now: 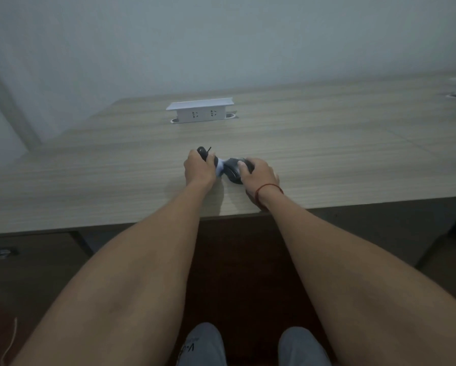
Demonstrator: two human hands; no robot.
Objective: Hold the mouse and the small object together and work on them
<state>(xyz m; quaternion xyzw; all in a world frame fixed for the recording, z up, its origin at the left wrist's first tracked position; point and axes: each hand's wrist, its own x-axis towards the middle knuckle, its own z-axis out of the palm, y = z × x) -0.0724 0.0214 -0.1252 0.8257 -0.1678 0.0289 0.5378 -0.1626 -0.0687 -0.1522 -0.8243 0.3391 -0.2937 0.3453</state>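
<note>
Item: dark headset [233, 171] near the desk [327, 143] front edge, small, rigid-looking, I judge light and slightly slick; my left hand [199, 171] fingers curl round one end, right hand [258, 174] fingers round the other earcup, the best holds.

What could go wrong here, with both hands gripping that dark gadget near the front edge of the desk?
1. The left hand and right hand hold opposite ends of the dark object; if they pull or twist, the pale middle section could give way.
2. The work sits close to the front edge of the desk, so a loosened piece might drop to the floor.
3. The thin black stalk beside the left fingers looks easy to bend.
</note>
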